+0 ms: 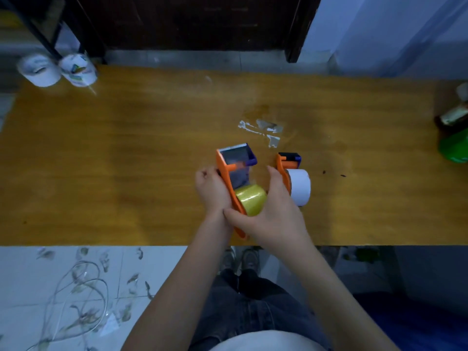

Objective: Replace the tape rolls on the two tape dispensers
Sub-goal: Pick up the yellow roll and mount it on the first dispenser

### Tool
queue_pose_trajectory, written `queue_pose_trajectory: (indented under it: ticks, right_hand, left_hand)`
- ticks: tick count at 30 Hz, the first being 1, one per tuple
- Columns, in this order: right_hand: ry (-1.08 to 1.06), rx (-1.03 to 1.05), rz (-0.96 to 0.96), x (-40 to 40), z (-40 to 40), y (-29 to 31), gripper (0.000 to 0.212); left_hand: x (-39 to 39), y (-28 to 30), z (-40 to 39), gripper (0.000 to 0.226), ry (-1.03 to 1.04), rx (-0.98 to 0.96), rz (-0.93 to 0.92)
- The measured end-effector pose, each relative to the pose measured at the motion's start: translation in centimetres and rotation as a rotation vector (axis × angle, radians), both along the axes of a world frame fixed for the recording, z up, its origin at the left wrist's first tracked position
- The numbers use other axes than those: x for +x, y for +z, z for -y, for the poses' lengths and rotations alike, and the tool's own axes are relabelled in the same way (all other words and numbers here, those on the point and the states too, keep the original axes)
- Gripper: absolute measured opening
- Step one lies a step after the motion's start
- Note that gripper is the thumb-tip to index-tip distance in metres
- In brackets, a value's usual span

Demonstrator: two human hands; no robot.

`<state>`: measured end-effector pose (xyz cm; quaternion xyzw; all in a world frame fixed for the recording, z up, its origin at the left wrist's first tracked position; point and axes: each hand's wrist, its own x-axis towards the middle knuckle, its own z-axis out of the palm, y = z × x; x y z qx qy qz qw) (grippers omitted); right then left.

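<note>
Right hand point(271, 219) grip clasps the glossy yellow tape roll point(251, 199); left hand point(212, 191) grip grasps the orange plastic dispenser point(226, 176), its long axis pointing away across the desk point(126, 148).

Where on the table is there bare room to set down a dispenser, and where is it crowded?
The widest bare stretch of the table runs from the two white rolls at the far left corner to the left hand. Another lies between the white-roll dispenser and the bottles at the right edge. Crowded: the middle, with both hands, the yellow-roll dispenser and tape scraps.
</note>
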<state>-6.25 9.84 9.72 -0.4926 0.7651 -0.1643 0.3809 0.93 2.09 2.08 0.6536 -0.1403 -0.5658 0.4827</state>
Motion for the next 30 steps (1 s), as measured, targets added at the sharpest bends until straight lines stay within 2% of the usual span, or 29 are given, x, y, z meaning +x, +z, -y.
queue_pose_trajectory:
  ticks: [3,5,6,12,17,24,30]
  right_hand:
    - [-0.072,0.1,0.315,-0.6,0.1,-1.3,0.087]
    - [-0.113,0.037,0.381,-1.0,-0.2,-1.9,0.065]
    - [-0.149,-0.002,0.403,-1.3,-0.4,-2.1,0.061]
    - [-0.272,-0.072,0.508,-3.2,-1.1,-2.6,0.061]
    - [-0.258,-0.1,0.519,-3.4,-1.7,-3.0,0.061]
    - [-0.141,-0.08,0.513,-3.3,-2.1,-2.7,0.055]
    - [-0.191,-0.128,0.515,-3.8,-1.9,-3.2,0.054]
  left_hand:
    - [0.1,0.1,0.1,0.023,-0.017,-0.006,0.048]
    - [0.0,-0.1,-0.2,0.023,-0.032,0.042,0.015]
    - [-0.1,-0.2,-0.4,0.023,-0.042,0.076,-0.026]
    - [2.6,1.4,0.6,0.026,-0.178,0.044,-0.109]
    - [4.5,2.8,1.6,0.027,-0.206,0.019,-0.136]
    - [6.0,3.4,3.0,0.025,-0.135,-0.055,-0.094]
    - [5.1,1.3,-1.3,0.029,-0.223,0.062,-0.064]
